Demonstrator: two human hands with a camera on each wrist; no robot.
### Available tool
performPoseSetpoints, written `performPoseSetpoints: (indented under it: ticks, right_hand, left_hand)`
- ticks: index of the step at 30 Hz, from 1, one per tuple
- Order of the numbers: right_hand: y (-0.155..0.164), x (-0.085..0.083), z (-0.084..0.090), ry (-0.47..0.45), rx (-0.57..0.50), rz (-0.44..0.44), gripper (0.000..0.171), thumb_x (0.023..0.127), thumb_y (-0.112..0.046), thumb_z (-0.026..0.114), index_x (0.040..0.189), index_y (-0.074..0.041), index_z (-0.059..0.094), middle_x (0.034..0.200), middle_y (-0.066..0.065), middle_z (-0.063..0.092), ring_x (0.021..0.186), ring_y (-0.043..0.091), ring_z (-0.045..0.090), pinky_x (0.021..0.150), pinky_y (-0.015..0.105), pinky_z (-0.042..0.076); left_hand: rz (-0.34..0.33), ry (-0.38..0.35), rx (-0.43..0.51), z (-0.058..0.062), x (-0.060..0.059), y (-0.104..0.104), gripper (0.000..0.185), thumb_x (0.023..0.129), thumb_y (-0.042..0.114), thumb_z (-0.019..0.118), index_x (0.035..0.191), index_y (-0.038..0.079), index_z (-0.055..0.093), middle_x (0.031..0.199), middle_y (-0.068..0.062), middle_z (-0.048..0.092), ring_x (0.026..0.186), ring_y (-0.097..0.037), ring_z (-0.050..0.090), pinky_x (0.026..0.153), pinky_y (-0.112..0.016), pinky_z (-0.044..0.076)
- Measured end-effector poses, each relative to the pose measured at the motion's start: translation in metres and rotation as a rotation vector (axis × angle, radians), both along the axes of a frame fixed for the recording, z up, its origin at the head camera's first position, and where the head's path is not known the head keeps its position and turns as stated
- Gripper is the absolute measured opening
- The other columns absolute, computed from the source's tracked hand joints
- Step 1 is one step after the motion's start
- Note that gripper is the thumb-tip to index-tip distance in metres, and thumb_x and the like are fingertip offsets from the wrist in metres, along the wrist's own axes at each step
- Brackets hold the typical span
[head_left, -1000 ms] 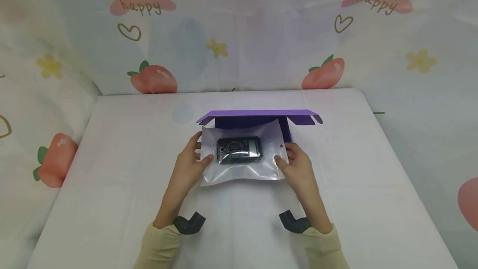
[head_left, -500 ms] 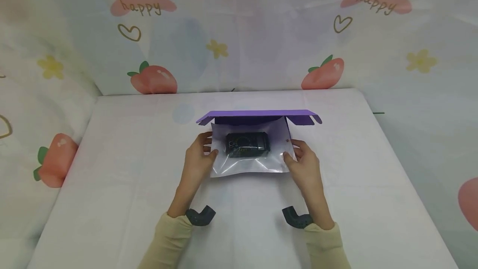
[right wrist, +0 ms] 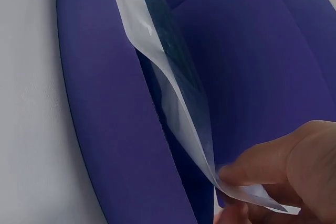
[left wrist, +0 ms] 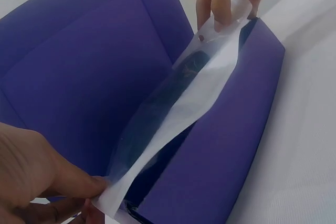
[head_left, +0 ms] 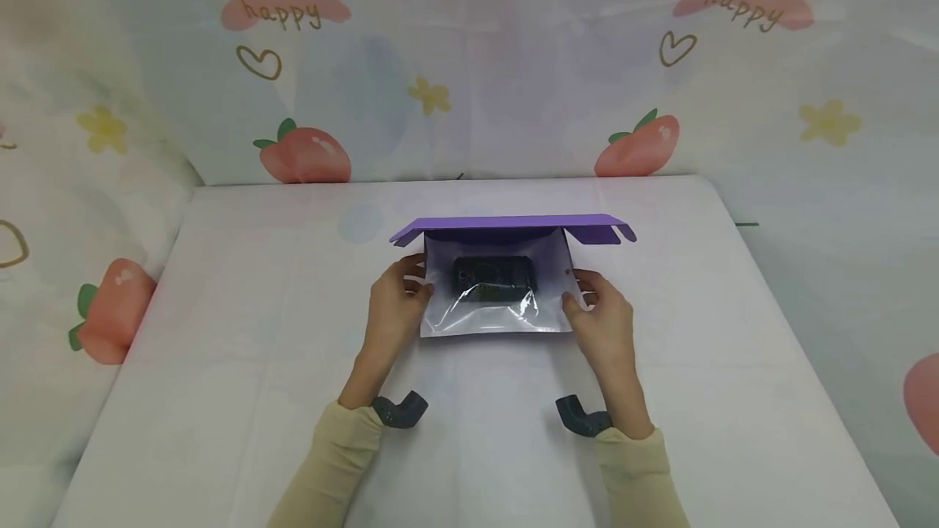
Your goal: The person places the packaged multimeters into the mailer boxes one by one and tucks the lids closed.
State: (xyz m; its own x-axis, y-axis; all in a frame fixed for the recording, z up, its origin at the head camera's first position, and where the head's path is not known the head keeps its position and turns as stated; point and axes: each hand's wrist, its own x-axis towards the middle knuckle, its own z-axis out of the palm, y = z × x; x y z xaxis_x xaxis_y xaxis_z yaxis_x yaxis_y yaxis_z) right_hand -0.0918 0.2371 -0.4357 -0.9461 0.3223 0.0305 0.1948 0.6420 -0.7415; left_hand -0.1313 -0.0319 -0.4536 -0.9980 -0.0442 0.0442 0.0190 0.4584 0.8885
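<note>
A clear-fronted, white-backed plastic bag [head_left: 480,322] with a dark rectangular device [head_left: 495,277] inside is held across the mouth of an open purple box [head_left: 513,222]. My left hand [head_left: 396,300] pinches the bag's left edge between thumb and fingers. At the opposite edge, near a small hole, my right hand [head_left: 603,318] pinches it too. In the left wrist view the bag [left wrist: 210,87] tilts down into the box, its near edge above the front wall [left wrist: 226,129]. The right wrist view shows the thumb of my right hand [right wrist: 294,166] on the bag's corner.
The box's lid stands raised at the back, with side flaps [head_left: 596,233] spread out. Box and hands are on a white-covered table [head_left: 257,332]. Behind rises a patterned cloth backdrop [head_left: 513,88]. A dark curved piece [head_left: 402,411] sits at each wrist.
Both hands have carried the bag forward and slightly right, so it now lines up with the box and sits lower over it. The box has stayed in place.
</note>
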Motion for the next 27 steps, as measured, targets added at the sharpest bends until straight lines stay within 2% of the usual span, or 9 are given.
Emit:
performPoseSetpoints:
  ticks: [5, 10, 15, 21, 24, 27]
  right_hand:
    - [0.002, -0.004, -0.005, 0.023, 0.075, -0.009, 0.037, 0.092, -0.006, 0.067, 0.128, 0.003, 0.069, 0.110, 0.022, 0.073, 0.085, 0.028, 0.052, 0.070, 0.032, 0.036]
    - [0.004, -0.008, -0.011, 0.037, 0.081, -0.018, 0.032, 0.091, -0.006, 0.068, 0.122, 0.000, 0.072, 0.103, 0.018, 0.074, 0.082, 0.024, 0.049, 0.067, 0.031, 0.035]
    - [0.004, -0.011, -0.017, 0.061, 0.063, -0.022, 0.030, 0.090, -0.003, 0.068, 0.120, 0.000, 0.073, 0.098, 0.017, 0.070, 0.081, 0.023, 0.049, 0.067, 0.031, 0.035]
    - [0.007, -0.012, -0.021, 0.046, 0.018, -0.030, 0.032, 0.090, -0.002, 0.068, 0.122, 0.001, 0.065, 0.102, 0.019, 0.066, 0.091, 0.030, 0.056, 0.077, 0.035, 0.040]
    - [0.010, -0.013, -0.022, 0.030, 0.000, -0.035, 0.033, 0.092, -0.004, 0.068, 0.124, 0.000, 0.062, 0.106, 0.019, 0.065, 0.095, 0.032, 0.059, 0.080, 0.035, 0.041]
    - [0.015, -0.013, -0.023, 0.013, -0.023, -0.028, 0.034, 0.093, -0.007, 0.069, 0.126, -0.001, 0.061, 0.107, 0.018, 0.066, 0.094, 0.029, 0.059, 0.078, 0.029, 0.042]
  left_hand:
    - [0.016, 0.012, 0.001, -0.006, -0.003, 0.000, 0.039, 0.089, -0.001, 0.070, 0.128, 0.001, 0.071, 0.111, -0.015, 0.074, 0.090, -0.028, 0.074, 0.084, -0.040, 0.060]
    - [0.030, 0.066, -0.014, -0.012, -0.005, 0.001, 0.035, 0.089, 0.000, 0.071, 0.124, 0.001, 0.072, 0.104, -0.015, 0.074, 0.084, -0.025, 0.071, 0.074, -0.031, 0.052]
    - [0.040, 0.087, -0.001, -0.017, -0.005, 0.003, 0.037, 0.088, -0.001, 0.073, 0.124, 0.003, 0.070, 0.101, -0.014, 0.071, 0.081, -0.024, 0.066, 0.071, -0.028, 0.048]
    - [0.033, 0.060, 0.020, -0.022, -0.007, 0.002, 0.049, 0.087, 0.002, 0.075, 0.134, 0.005, 0.061, 0.103, -0.014, 0.070, 0.082, -0.026, 0.067, 0.070, -0.029, 0.049]
    - [0.025, 0.045, 0.042, -0.021, -0.008, 0.000, 0.055, 0.088, 0.003, 0.076, 0.139, 0.005, 0.055, 0.107, -0.015, 0.070, 0.086, -0.028, 0.070, 0.073, -0.032, 0.053]
    - [0.026, 0.052, 0.065, -0.019, -0.008, -0.004, 0.055, 0.090, 0.002, 0.075, 0.140, 0.005, 0.053, 0.111, -0.016, 0.070, 0.092, -0.030, 0.072, 0.081, -0.038, 0.057]
